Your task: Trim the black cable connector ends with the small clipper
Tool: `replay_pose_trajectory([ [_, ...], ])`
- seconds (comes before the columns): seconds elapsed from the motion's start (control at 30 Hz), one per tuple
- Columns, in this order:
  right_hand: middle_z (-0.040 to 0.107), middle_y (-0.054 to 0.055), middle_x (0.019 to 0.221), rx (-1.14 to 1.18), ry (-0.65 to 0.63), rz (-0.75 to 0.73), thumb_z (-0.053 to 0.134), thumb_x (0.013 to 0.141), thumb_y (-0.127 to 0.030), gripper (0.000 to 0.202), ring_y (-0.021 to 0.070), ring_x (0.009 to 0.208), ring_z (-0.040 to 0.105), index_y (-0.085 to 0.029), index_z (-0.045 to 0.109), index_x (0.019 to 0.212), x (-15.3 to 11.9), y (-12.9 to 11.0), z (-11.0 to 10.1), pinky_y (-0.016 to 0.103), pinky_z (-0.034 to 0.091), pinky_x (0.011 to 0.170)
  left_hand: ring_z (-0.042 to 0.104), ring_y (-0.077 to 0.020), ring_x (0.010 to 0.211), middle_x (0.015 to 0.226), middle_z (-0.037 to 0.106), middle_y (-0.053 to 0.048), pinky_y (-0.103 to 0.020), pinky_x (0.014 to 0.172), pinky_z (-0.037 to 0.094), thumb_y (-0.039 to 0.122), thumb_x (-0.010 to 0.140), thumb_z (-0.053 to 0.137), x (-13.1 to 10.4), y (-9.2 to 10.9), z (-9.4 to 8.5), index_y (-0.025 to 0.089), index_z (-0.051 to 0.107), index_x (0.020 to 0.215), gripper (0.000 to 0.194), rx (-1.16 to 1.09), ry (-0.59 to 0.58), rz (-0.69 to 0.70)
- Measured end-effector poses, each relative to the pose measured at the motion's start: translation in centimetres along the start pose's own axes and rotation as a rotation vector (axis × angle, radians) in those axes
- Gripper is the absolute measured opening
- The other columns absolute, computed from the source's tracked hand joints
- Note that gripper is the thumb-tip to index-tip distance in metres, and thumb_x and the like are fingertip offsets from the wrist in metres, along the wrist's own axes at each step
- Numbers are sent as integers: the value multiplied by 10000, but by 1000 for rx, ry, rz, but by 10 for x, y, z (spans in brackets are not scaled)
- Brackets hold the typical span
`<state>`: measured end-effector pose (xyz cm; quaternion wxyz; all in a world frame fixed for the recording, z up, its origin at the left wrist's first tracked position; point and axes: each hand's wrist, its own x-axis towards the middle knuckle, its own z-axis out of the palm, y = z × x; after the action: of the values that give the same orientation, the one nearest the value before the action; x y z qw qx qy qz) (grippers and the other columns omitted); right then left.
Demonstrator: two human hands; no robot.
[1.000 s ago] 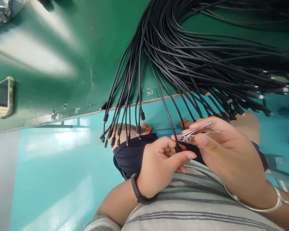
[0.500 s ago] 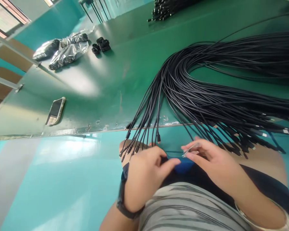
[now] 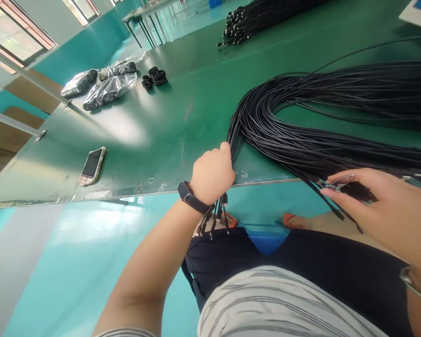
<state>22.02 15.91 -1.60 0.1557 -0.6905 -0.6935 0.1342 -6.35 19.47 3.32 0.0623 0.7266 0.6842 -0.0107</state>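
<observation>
Thin bunch of cables [image 3: 235, 135] gripped at the edge of the table [image 3: 182, 135], nail clipper [image 3: 344, 179] pinched to the right

Nearest the lap [image 3: 301, 262], the cable ends [image 3: 215, 220] are left hanging over the table edge, presumably so that the plugs can be easily reached; just above them, the thin bunch is closed within the left hand [image 3: 213, 172], its fingers mostly hidden, apparently so that the strands are gathered as one; the nail clipper is pinched between thumb and fingers of the right hand [image 3: 389, 210], probably so that its levers can be squeezed; whether cables are touched by that hand cannot be told. The thin bunch thus lies inside the left hand, well apart from the right; beyond both, the large bundle [image 3: 301, 138] into which it runs is curved across the table. A phone [image 3: 92, 166] is laid to the left; farther off, plastic bags [image 3: 108, 91] and small black coils [image 3: 154, 78] are set; a second bundle [image 3: 259, 21] is laid near the far edge.
</observation>
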Motion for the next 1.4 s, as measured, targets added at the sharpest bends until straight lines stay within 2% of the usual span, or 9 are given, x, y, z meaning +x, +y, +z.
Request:
replay_pose_trajectory([
  [0.17, 742, -82, 1084, 13, 99, 8, 609, 726, -600, 319, 149, 493, 549, -402, 690, 963, -8, 22, 5, 331, 398, 548, 675, -248, 703, 971, 714, -119, -304, 550, 433, 115, 781, 620, 8, -17, -13, 126, 451, 1357, 601, -424, -158, -3],
  [0.33, 746, -43, 1071, -63, 208, -196, 542, 828, -605, 302, 223, 773, 692, -366, 663, 967, -9, 27, 10, 345, 429, 587, 697, -220, 712, 928, 731, -84, -287, 576, 503, 362, 793, 734, 8, -35, -12, 176, 504, 1284, 574, -873, -338, -125],
  [0.5, 736, 55, 959, -145, 408, -389, 427, 928, -611, 415, 296, 988, 691, -259, 647, 914, -5, 22, 17, 419, 460, 763, 637, -209, 554, 669, 681, -29, -289, 483, 409, 434, 797, 703, -2, -34, -7, 193, 603, 894, 278, -589, -463, -39],
  [0.6, 733, 68, 943, -132, 418, -419, 432, 931, -620, 442, 309, 996, 695, -239, 652, 893, -6, 23, 20, 436, 463, 830, 628, -206, 600, 695, 667, -15, -299, 516, 379, 248, 843, 586, -12, -35, -9, 207, 613, 861, 52, -339, -304, -7],
  [0.77, 730, 40, 1034, -36, 438, -316, 462, 926, -642, 430, 286, 1084, 677, -265, 667, 954, -16, 25, 23, 415, 493, 928, 647, -307, 958, 980, 704, -101, -347, 683, 422, 306, 924, 595, -56, -32, -9, 168, 631, 1064, 200, 57, 67, -29],
  [0.9, 731, 59, 965, -13, 422, -358, 472, 928, -640, 438, 306, 1075, 672, -241, 651, 892, -21, 21, 24, 458, 494, 964, 649, -293, 696, 771, 698, -75, -347, 578, 385, 622, 964, 444, -100, -25, 10, 206, 670, 857, 485, -54, -298, -235],
  [1.03, 733, 76, 934, -5, 484, -390, 538, 940, -556, 358, 301, 1042, 671, -216, 644, 900, -23, 16, 27, 459, 491, 977, 662, -294, 861, 833, 701, -80, -347, 702, 451, 644, 932, 504, -108, -19, 43, 184, 663, 1030, 497, -405, -271, -245],
  [1.27, 724, 87, 886, -80, 483, -321, 605, 931, -426, 227, 300, 1007, 671, -209, 645, 875, -41, 2, 29, 417, 526, 856, 701, -201, 761, 870, 740, -79, -301, 684, 539, 515, 922, 598, -85, -6, 88, 178, 584, 1008, 348, -1634, -428, -319],
  [1.4, 725, 41, 956, 247, 381, -203, 683, 876, -431, 185, 251, 959, 682, -248, 691, 907, -61, -28, 27, 351, 555, 763, 693, -175, 689, 824, 731, -78, -282, 652, 549, 510, 841, 728, -78, 1, 94, 152, 621, 1026, 417, -1898, -480, -328],
])
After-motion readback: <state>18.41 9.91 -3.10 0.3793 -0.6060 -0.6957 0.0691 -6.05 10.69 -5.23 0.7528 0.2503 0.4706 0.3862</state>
